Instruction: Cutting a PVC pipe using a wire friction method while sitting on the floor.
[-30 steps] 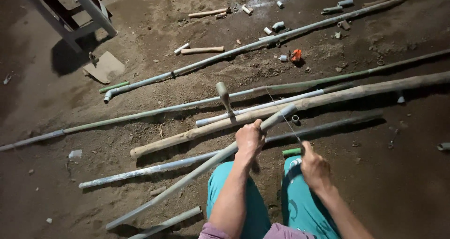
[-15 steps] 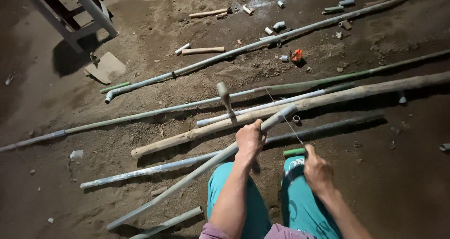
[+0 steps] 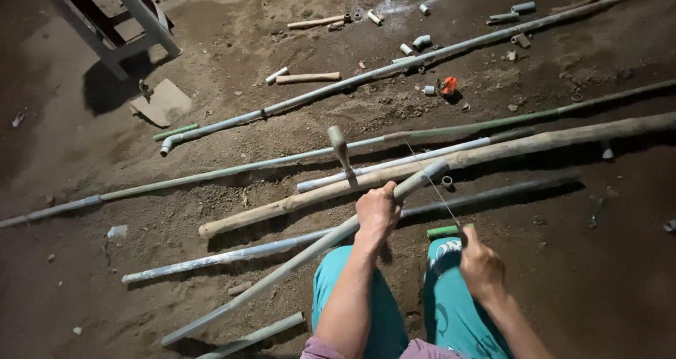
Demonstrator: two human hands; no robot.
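A pale grey pipe [image 3: 310, 250] is seen at the lower centre, above teal trousers [image 3: 394, 310]. A light brown wooden pole [image 3: 451, 163] is crossed behind it. The floor [image 3: 105, 274] is dark brown earth. A small orange piece [image 3: 448, 86] is shown at the upper right, a white stool [image 3: 134, 14] at the upper left.

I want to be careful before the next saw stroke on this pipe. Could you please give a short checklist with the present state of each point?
1. Left hand grips the grey pipe: ok.
2. Right hand holds the saw blade at its near end: ok.
3. Blade lies across the pipe near its far end: ok.
4. Left fingers away from the blade: ok.
5. Pipe propped on the wooden pole: cannot tell.
6. Blade tension: cannot tell.
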